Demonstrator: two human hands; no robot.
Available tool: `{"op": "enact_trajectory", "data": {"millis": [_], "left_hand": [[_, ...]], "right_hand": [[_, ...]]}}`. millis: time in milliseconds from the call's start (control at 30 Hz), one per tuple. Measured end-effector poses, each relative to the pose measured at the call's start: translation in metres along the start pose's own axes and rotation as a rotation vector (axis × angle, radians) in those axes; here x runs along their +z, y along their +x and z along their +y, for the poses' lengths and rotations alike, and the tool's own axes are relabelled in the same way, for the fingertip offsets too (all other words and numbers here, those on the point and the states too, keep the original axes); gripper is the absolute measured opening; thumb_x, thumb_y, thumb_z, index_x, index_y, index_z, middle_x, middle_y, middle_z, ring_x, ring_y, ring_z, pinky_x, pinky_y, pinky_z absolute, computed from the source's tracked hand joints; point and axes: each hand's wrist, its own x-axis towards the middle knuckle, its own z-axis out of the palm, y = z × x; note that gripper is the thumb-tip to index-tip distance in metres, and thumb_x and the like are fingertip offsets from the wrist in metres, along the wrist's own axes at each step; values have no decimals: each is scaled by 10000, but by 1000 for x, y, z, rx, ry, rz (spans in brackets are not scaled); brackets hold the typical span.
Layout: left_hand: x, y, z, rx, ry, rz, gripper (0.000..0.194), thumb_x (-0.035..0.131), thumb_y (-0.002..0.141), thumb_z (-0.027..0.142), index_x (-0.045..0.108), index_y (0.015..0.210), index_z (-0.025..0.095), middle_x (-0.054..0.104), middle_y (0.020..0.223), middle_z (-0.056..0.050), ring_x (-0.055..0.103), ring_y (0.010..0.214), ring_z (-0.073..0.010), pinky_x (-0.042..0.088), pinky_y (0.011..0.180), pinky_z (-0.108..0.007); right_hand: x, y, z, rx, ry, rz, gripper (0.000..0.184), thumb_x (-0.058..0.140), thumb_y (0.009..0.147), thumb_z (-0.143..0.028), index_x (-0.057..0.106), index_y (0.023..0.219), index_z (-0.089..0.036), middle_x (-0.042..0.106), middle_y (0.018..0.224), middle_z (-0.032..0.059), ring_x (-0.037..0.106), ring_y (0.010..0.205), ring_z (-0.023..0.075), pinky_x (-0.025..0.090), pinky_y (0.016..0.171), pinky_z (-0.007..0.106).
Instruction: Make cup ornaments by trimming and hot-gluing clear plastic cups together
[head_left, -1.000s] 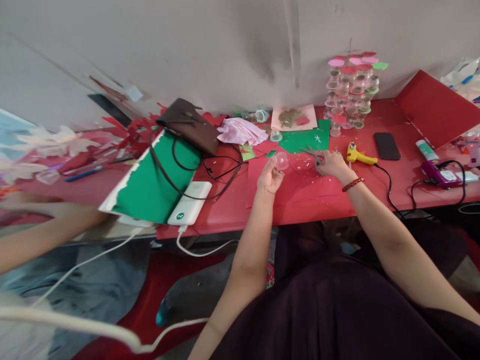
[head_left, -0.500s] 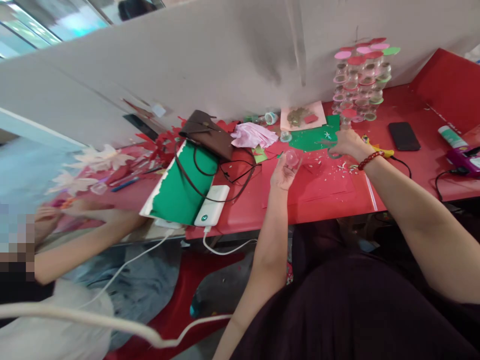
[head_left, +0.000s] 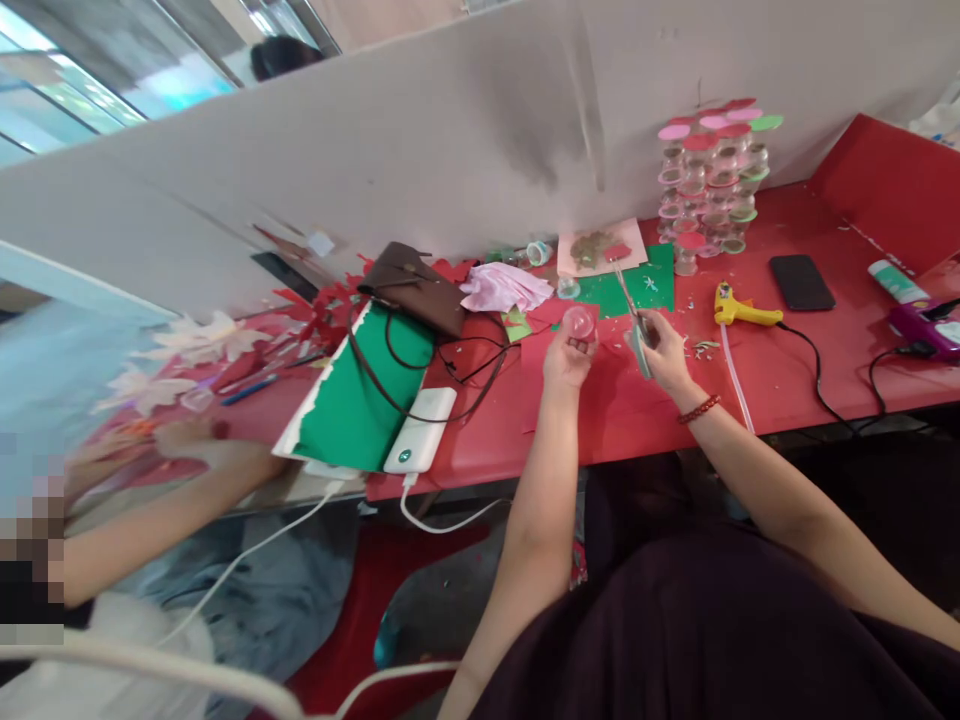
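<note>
My left hand (head_left: 568,358) is closed round a small clear plastic cup (head_left: 578,322), held just above a red paper sheet (head_left: 609,395) on the red table (head_left: 787,350). My right hand (head_left: 660,348) grips a pair of scissors (head_left: 634,315), blades pointing up and away, right beside the cup. A green paper sheet (head_left: 645,285) with small scraps lies just behind both hands.
A yellow glue gun (head_left: 735,310), black phone (head_left: 801,282), stacked clear cups with coloured lids (head_left: 709,185), green card (head_left: 352,395), white power bank (head_left: 420,430), brown bag (head_left: 416,285) and pink cloth (head_left: 501,287) crowd the table. Another person's arm (head_left: 165,500) rests at the left.
My right hand has come back from the green sheet near the glue gun, now holding scissors up beside the cup. My left hand kept hold of the cup.
</note>
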Motion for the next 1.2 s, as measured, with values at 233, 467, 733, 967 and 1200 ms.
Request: {"op": "enact_trajectory", "data": {"millis": [233,467,733,967,1200], "left_hand": [[8,6,-4,0,-36,-12,221,750,899,413,681,1007,233,759,880,3,731,840,-118,569,775,-237],[6,-2,2,62,-105,-82,205,847,815,278,670,896,215,761,778,37,715,696,-93,524,677,-211],[14,-7,11,76,-125,-4,113,801,859,235,703,908,207,784,789,14,746,725,-116,545,795,-239],[18,-7,9,117,-170,-15,136,815,850,266,702,883,198,792,772,7,740,678,-113,540,710,-225],[17,-8,10,112,-72,-40,303,905,749,354,715,934,206,777,781,16,730,685,-115,521,720,-233]], "right_hand": [[-12,1,1,140,153,-122,395,747,778,-546,608,1044,-290,530,775,-55,493,650,137,413,618,290],[-12,7,7,70,34,-162,444,757,746,-509,628,1092,-263,620,930,17,560,770,173,498,717,330],[-1,13,-1,59,-114,-309,492,664,810,-528,641,1162,-185,596,821,1,548,750,172,454,689,309],[-9,16,-9,302,13,-415,544,707,735,-593,634,1097,-194,618,724,-22,578,621,156,421,563,275],[-13,18,-11,355,-12,-371,522,755,684,-571,664,1035,-196,601,696,-37,540,533,120,372,469,248]]}}
